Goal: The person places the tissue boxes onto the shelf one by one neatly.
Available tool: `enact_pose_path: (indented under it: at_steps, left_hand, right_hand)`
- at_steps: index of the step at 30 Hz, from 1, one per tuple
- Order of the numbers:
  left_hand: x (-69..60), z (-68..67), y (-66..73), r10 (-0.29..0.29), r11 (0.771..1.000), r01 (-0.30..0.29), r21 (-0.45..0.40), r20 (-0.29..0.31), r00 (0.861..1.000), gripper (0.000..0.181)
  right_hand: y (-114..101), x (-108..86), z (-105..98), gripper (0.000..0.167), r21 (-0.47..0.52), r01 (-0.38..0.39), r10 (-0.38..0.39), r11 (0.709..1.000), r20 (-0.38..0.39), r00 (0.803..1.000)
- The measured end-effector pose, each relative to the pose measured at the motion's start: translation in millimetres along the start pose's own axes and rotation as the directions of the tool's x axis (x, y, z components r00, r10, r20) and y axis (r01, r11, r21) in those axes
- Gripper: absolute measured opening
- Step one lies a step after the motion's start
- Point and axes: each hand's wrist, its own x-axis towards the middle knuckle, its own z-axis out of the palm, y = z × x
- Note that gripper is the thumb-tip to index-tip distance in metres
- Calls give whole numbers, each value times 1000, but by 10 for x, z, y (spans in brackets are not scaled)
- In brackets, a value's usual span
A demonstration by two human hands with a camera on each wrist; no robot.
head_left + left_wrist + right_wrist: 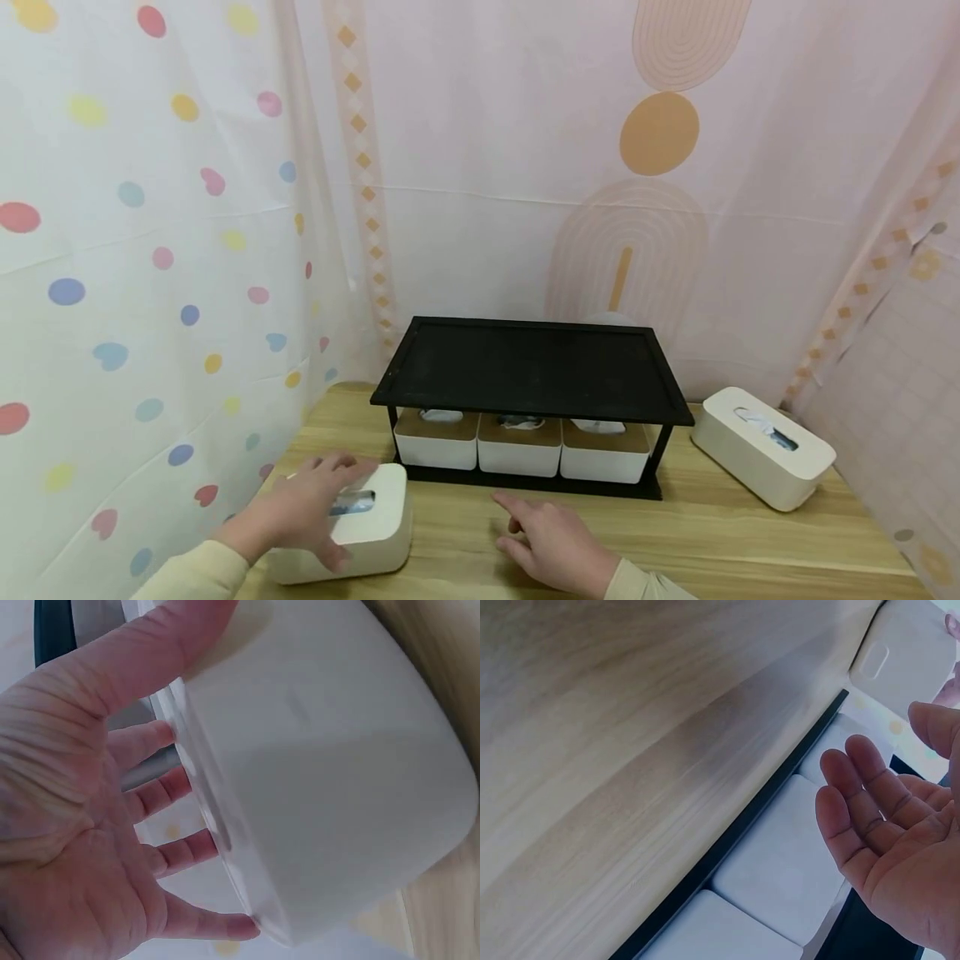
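My left hand [311,504] spans a white tissue box [386,521] at the left front of the table. The thumb lies against the box's near side, and the fingers reach across its top to the far edge. In the left wrist view, the thumb overlaps the box's side [330,765] and the fingers meet its rim. A slot in the top shows a tissue pack inside. My right hand [551,537] hovers low in front of the black rack [532,367], holding nothing, its fingers loosely bent.
Three brown-topped white tissue boxes [519,446] stand side by side under the rack's top. Another white tissue box [765,458] sits angled at the right on the wooden table [720,542]. Patterned curtains [480,167] enclose the table's back and sides.
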Motion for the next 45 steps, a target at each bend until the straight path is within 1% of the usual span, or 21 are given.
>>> enact_pose_path:
  at_steps: [7,10,12,15,17,18,20,21,22,23,25,26,27,29,30,32,35,36,40,43,45]
  left_hand:
    - [77,172,366,97,995,-96,11,-61,993,126]
    - [105,240,478,114,993,-115,-4,-105,988,125]
    - [112,285,544,119,991,-127,-46,-152,981,123]
    - [97,363,608,125,975,-162,-149,-231,965,122]
    - [71,428,614,103,953,-170,-249,-260,960,122]
    - [54,466,601,82,939,-163,-303,-264,961,121]
    - [24,548,550,5,888,-113,-445,-238,971,115]
    - [14,587,518,-44,851,-75,-520,-213,976,111]
    - [9,622,481,-90,805,-35,-592,-180,979,106]
    - [5,657,441,-117,749,-9,-663,-146,982,100]
    - [10,712,350,-137,621,52,-782,-43,990,91]
    - [12,734,301,-126,567,80,-819,10,992,90]
    - [10,752,255,-111,515,116,-849,68,991,90]
    - [-3,788,162,-52,434,173,-884,167,985,92]
    - [-11,802,118,-30,407,203,-890,209,977,93]
    - [-31,832,43,20,360,229,-904,252,967,95]
    - [-66,867,-42,102,295,228,-928,268,958,92]
    - [-78,875,-61,126,281,225,-933,269,955,91]
    - [-102,896,-101,196,251,212,-944,264,944,89]
    - [-106,909,-107,218,249,193,-949,249,944,88]
    - [-108,910,-109,212,258,187,-948,244,946,88]
  right_hand:
    - [7,-37,-34,58,31,-15,14,999,6,1000]
    - [19,-61,-57,58,85,-37,35,996,28,999]
    - [39,-82,-77,59,150,-66,59,986,50,997]
    - [94,-122,-89,60,286,-135,113,949,91,989]
    - [148,-154,-98,60,386,-192,153,902,130,980]
    - [176,-171,-105,60,436,-227,175,871,156,972]
    - [231,-207,-128,62,545,-300,211,783,221,952]
    - [254,-227,-146,63,592,-339,228,731,256,939]
    - [278,-245,-162,64,633,-375,241,677,291,926]
    - [299,-262,-177,66,665,-408,252,626,323,912]
    - [326,-288,-198,70,712,-460,262,530,379,888]
    - [335,-298,-202,70,724,-481,265,495,401,877]
    - [341,-303,-204,72,728,-495,263,473,420,869]
    - [344,-305,-197,73,737,-517,259,436,447,856]
    - [346,-301,-189,74,739,-525,258,423,457,851]
    - [342,-294,-175,75,743,-539,258,396,473,842]
    - [328,-270,-149,77,753,-549,262,363,483,836]
    - [324,-260,-141,78,756,-551,260,353,486,834]
    - [299,-223,-104,82,773,-548,249,320,490,836]
    - [284,-204,-81,86,786,-542,243,298,486,839]
    - [275,-197,-72,88,794,-539,240,281,486,840]
